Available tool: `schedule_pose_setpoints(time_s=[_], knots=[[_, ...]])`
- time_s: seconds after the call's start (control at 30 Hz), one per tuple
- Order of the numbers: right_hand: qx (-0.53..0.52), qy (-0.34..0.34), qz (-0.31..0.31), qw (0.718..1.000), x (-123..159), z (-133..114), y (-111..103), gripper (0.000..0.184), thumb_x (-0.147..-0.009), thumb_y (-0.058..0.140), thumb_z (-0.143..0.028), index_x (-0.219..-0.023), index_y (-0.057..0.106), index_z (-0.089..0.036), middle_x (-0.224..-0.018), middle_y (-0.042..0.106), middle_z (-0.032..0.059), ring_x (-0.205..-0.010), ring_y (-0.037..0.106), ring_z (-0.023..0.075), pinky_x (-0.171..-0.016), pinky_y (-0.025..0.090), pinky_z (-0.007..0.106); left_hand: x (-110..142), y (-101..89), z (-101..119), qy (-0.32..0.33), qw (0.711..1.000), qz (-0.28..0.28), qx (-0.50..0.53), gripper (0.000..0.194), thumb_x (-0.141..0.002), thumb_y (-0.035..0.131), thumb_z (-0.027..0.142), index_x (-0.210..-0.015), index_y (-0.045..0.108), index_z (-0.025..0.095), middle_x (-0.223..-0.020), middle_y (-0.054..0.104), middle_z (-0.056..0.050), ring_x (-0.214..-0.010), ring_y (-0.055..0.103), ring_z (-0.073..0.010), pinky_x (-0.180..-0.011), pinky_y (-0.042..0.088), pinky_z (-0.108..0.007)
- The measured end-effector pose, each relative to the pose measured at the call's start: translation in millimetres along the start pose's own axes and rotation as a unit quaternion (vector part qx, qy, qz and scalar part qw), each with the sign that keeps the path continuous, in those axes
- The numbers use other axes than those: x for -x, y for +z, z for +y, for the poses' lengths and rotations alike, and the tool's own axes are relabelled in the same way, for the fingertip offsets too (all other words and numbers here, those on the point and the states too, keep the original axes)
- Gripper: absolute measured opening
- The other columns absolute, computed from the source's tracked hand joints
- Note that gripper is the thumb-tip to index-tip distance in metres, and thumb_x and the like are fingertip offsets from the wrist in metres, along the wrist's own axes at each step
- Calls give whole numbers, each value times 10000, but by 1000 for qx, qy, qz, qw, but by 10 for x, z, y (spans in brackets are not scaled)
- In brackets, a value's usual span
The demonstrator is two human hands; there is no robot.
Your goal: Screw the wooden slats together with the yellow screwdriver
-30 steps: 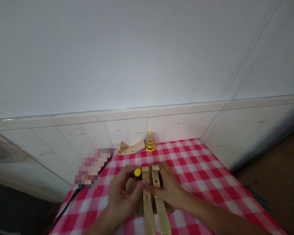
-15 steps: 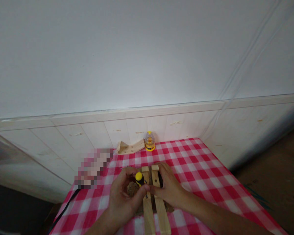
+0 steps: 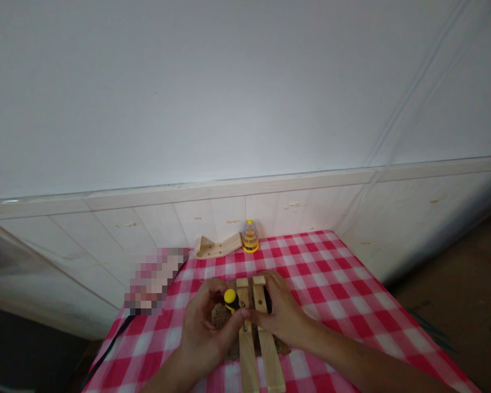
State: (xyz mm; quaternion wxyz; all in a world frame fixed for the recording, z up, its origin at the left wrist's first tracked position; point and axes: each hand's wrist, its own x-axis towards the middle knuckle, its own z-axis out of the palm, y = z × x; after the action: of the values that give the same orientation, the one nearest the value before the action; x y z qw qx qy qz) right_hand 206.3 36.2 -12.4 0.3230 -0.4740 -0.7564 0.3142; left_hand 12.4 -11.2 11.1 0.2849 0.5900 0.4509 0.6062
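The left hand [image 3: 207,327] is curling around the screwdriver [image 3: 231,299], its thumb and fingers grasping the yellow and black handle, which is leaning just left of two wooden bars. The right hand [image 3: 288,316] is gripping the right bar [image 3: 271,357], its thumb reaching across toward the left bar [image 3: 248,355] and its tip meeting the left thumb. Both bars are lying side by side between the hands, over a brown mat [image 3: 285,347]. The screwdriver's tip is hiding behind the fingers. Farther back on the checked tablecloth [image 3: 343,305], a bent wooden piece [image 3: 219,250] is resting beside a yellow-based bottle [image 3: 250,239]
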Motion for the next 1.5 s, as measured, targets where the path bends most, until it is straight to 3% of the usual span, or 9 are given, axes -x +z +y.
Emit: schedule_pose_setpoints(time_s=[0.23,0.9,1.07,1.3,1.5], knots=[[3,1,-2,1000,0,-12,-4,453,-763,969,-310,-1087,667,-217,-1134,694,71,-1107,629,309,-978,507,474,-14,4,19,3,1000,2,-5,291,-807,856,344,-927,623,216,-758,684,8,-640,669,-143,-595,562,-218],[8,1,3,1000,-12,-31,-11,444,-731,965,-265,-1060,672,-209,-1117,696,79,-1093,637,324,-961,509,473,-59,-86,86,51,994,-91,-17,121,-907,781,262,-982,697,220,-827,739,-29,-709,712,-165,-640,592,-232],[2,5,3,1000,-6,-4,2,430,-746,962,-294,-1056,676,-212,-1112,693,76,-1084,634,319,-948,509,464,-58,-60,89,59,996,-69,-1,141,-871,805,231,-973,707,226,-813,738,-6,-699,713,-150,-642,591,-212],[5,-9,5,1000,12,49,24,448,-736,951,-238,-1091,681,-211,-1136,692,72,-1119,633,327,-978,500,466,-79,-18,-43,-4,998,66,1,217,-816,851,197,-978,709,219,-837,742,11,-758,741,-140,-713,611,-195],[10,-19,8,1000,14,74,33,463,-740,941,-252,-1121,680,-226,-1145,693,60,-1121,631,320,-979,499,463,-66,-19,-131,-7,999,47,-6,206,-848,845,239,-1003,711,226,-863,745,7,-782,743,-141,-742,626,-206]])
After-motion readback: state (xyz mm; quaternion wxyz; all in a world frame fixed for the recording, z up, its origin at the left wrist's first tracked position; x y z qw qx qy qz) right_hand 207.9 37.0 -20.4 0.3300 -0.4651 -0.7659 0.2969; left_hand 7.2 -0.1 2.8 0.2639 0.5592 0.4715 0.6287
